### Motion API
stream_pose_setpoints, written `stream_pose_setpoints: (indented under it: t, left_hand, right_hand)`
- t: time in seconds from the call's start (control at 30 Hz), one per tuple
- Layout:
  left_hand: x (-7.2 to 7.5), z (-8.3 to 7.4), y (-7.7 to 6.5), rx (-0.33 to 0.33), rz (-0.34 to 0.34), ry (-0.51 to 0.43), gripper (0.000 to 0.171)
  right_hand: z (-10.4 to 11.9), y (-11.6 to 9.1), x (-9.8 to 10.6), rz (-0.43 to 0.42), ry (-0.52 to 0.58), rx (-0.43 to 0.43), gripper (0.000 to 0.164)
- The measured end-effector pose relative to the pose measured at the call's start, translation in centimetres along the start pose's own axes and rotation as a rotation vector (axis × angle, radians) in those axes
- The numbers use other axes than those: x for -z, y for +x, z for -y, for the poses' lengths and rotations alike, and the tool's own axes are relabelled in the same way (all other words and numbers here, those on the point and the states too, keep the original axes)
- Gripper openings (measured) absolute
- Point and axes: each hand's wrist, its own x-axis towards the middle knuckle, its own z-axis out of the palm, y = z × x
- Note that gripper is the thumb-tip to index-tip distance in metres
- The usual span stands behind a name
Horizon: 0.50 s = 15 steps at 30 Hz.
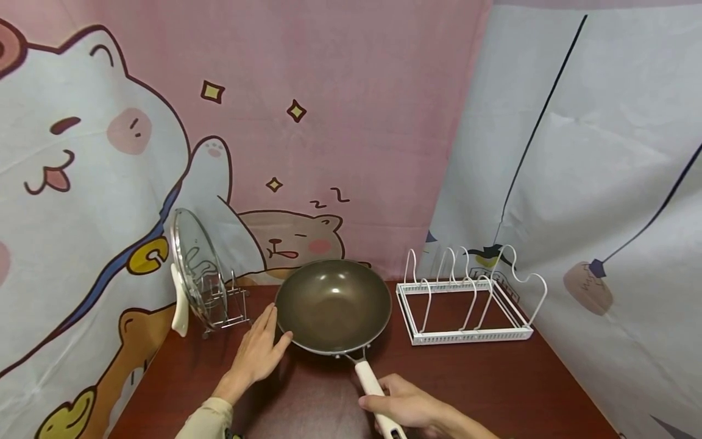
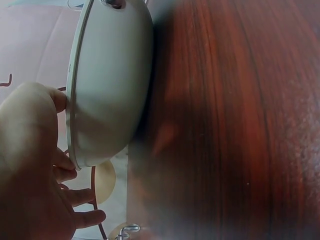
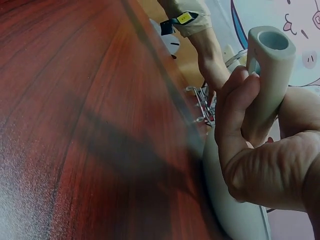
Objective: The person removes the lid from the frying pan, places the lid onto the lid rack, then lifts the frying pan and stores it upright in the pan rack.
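A wok-style frying pan (image 1: 333, 305) with a dark inside and a pale outside is in the middle of the table. Its cream handle (image 1: 370, 381) points toward me, and my right hand (image 1: 406, 402) grips it with curled fingers, seen close up in the right wrist view. At the pan's left rim is my left hand (image 1: 258, 350), its fingers mostly straight. In the left wrist view the thumb touches the rim and the other fingers spread beside it. Whether the pan's base (image 2: 140, 95) fully rests on the table is hard to tell.
On the left, a glass lid (image 1: 200, 268) with a cream handle stands upright in a small wire rack (image 1: 236, 308). A white rack (image 1: 468, 335) with several looped dividers stands at the right. Patterned cloth (image 1: 362, 122) hangs behind and beside the reddish-brown table (image 1: 323, 408).
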Motion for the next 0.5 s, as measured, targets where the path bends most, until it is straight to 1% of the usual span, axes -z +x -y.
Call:
stream_pose_setpoints:
  t: [0.13,0.27,0.5]
  left_hand:
    - [-0.1,0.0,-0.2,-0.005,-0.025,-0.011,0.084]
    - [-0.5,-0.4,-0.9,0.016,-0.034,-0.031,0.091]
    - [-0.8,-2.0,-1.8,0.05,-0.039,-0.041,0.099]
  right_hand:
    - [-0.1,0.2,-0.3,-0.013,0.005,0.001,0.018]
    - [-0.1,0.3,-0.7,-0.034,0.002,0.004,0.017]
    - [0.1,0.2,-0.9,-0.037,-0.02,0.026,0.02]
